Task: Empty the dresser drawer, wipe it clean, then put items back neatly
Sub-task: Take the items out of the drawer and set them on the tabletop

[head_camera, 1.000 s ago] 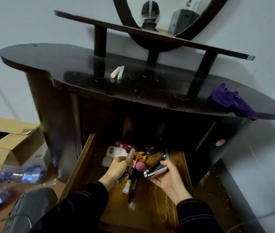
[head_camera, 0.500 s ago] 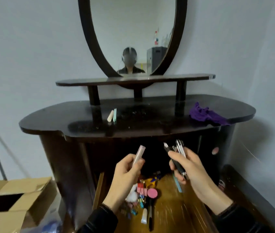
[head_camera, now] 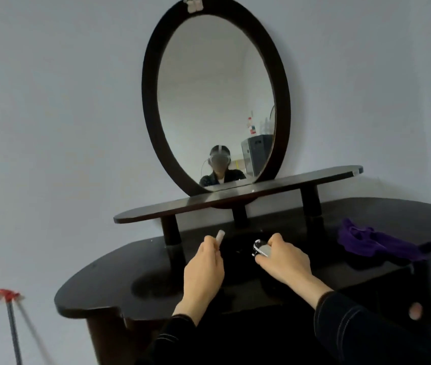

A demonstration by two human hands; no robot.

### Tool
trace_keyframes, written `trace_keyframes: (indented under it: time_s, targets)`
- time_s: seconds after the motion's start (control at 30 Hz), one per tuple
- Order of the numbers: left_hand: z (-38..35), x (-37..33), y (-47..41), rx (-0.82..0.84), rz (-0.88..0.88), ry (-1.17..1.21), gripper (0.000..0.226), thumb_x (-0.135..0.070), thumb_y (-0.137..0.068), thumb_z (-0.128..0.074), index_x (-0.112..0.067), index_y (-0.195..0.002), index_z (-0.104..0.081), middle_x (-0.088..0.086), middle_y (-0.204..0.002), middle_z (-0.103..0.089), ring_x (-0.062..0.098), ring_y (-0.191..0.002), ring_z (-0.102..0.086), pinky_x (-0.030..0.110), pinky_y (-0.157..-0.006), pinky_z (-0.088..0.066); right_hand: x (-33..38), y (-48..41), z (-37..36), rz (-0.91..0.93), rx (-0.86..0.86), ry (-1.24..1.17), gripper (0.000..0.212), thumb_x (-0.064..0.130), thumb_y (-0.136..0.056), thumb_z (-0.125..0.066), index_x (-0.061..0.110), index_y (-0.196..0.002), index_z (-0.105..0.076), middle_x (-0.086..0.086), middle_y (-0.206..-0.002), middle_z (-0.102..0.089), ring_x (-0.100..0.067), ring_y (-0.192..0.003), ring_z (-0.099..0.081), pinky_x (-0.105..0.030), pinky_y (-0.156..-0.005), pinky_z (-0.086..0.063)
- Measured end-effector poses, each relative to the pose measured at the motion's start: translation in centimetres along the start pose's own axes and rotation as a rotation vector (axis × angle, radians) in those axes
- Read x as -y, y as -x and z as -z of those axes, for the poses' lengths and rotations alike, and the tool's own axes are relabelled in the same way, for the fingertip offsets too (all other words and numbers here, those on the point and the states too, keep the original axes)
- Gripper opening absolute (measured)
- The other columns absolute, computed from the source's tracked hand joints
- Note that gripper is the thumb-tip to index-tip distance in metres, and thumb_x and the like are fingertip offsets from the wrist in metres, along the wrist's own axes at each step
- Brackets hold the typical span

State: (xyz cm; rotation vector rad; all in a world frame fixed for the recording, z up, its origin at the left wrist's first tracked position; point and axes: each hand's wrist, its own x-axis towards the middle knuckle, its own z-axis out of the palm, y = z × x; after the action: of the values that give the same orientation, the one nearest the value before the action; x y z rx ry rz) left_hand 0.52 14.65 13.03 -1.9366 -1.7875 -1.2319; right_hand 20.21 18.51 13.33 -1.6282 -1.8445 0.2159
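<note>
left hand (head_camera: 204, 267): yours reaches over the dark worktop (head_camera: 98, 288), in front of the shelf; its grip is closed round a pale tube (head_camera: 220, 236).
pale tube: only its upper end shows above your curled fingers, tilted away from you; whether its lower end touches the worktop you cannot tell.
right hand (head_camera: 284, 259): just beside the left hand and apart from it, knuckles up; its grip is curled tight on a silver item (head_camera: 261, 249).
silver item: its shiny rounded end pokes out on the thumb side, low over the worktop; whether the grip has anything more in it you cannot tell.
purple cloth (head_camera: 375, 239): crumpled on the right part of the worktop, well apart from your right hand.
shelf (head_camera: 235, 204): narrow, on dark posts, behind both hands.
mirror (head_camera: 217, 101): oval, dark-framed, above the shelf; a person in headgear shows in it.
red-topped pole (head_camera: 2, 295): low at your left, near the wall.
</note>
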Motion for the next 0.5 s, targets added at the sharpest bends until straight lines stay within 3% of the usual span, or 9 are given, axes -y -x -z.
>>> trace_keyframes:
  time_s: [0.07,0.13,0.23,0.33,0.5]
  targets:
    - [-1.4,1.0,-1.3,0.02,-0.088,-0.143,0.019,-0.02,-0.097,-0.042,-0.031,-0.087,-0.031,-0.01,-0.094,-0.056,0.017,-0.076,-0.055,0.031,-0.056,-0.036,0.6,-1.1,-1.2,0.053,-0.002,0.075,0.049,0.047,-0.088,-0.057,0.02,-0.125,-0.041,0.008,-0.096,-0.061,-0.012,-0.071,-0.059,-0.03,-0.055,-0.037]
    - [-2.2,1.7,-2.3,0.06,-0.119,-0.233,0.009,-0.02,-0.094,-0.046,-0.029,-0.096,-0.046,-0.01,-0.091,-0.051,0.02,-0.09,-0.052,0.03,-0.065,-0.035,1.2,-1.8,-2.5,0.128,-0.021,0.15,0.056,0.045,-0.088,-0.059,0.018,-0.132,-0.037,0.001,-0.113,-0.06,-0.02,-0.085,-0.063,-0.032,-0.063,-0.04]
    - [-2.9,2.1,-2.8,0.139,-0.118,-0.323,0.025,-0.035,-0.091,-0.051,-0.031,-0.115,-0.058,-0.007,-0.105,-0.056,0.021,-0.104,-0.048,0.034,-0.08,-0.036,1.5,-1.9,-3.0,0.222,-0.034,0.182,0.055,0.042,-0.088,-0.061,0.019,-0.133,-0.038,-0.004,-0.123,-0.053,-0.024,-0.103,-0.06,-0.033,-0.07,-0.041]
    - [-2.8,2.4,-2.5,0.199,-0.09,-0.349,0.038,-0.048,-0.091,-0.05,-0.035,-0.125,-0.057,-0.006,-0.112,-0.056,0.021,-0.112,-0.045,0.039,-0.09,-0.037,1.4,-1.5,-2.7,0.269,-0.005,0.125,0.052,0.042,-0.087,-0.062,0.023,-0.13,-0.04,-0.002,-0.124,-0.05,-0.023,-0.104,-0.056,-0.033,-0.073,-0.044]
    - [-2.8,2.3,-2.4,0.316,-0.006,-0.345,0.046,-0.054,-0.092,-0.048,-0.035,-0.134,-0.056,0.0,-0.128,-0.055,0.026,-0.126,-0.041,0.044,-0.101,-0.034,1.2,-0.7,-2.4,0.392,0.052,0.11,0.053,0.039,-0.084,-0.06,0.027,-0.133,-0.042,0.003,-0.129,-0.049,-0.02,-0.11,-0.055,-0.031,-0.074,-0.043]
